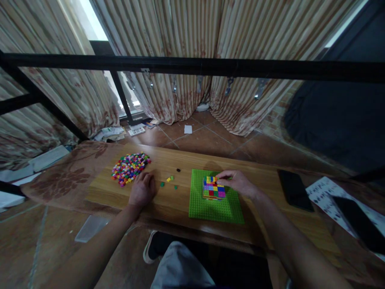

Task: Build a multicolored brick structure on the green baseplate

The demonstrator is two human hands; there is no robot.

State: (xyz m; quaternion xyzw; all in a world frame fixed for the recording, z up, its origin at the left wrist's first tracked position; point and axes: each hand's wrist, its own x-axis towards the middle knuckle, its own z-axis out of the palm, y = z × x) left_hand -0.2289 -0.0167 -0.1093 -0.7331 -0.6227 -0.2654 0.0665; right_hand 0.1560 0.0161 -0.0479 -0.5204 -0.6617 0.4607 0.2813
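A small block built of multicoloured toy bricks (214,188) stands on a green studded baseplate (198,210). My right hand (237,182) reaches in from the right, its thumb and fingers pinched at the block's far right top edge; a tiny toy brick appears to be between the fingertips. My left hand (142,189) rests on the wooden board, fingers curled under, beside the near right edge of a heap of loose bricks (130,166). Whatever its fingers may hold is hidden. Between my hands lie a few loose green bricks (162,184), yellow bricks (168,179) and a black brick (178,170).
The wooden board (171,204) lies on a brown cloth-covered surface (90,160). At the right are a black phone (294,189), a printed sheet (323,194) and another dark device (357,218). A black metal rail (192,64) crosses in front of striped curtains (180,36).
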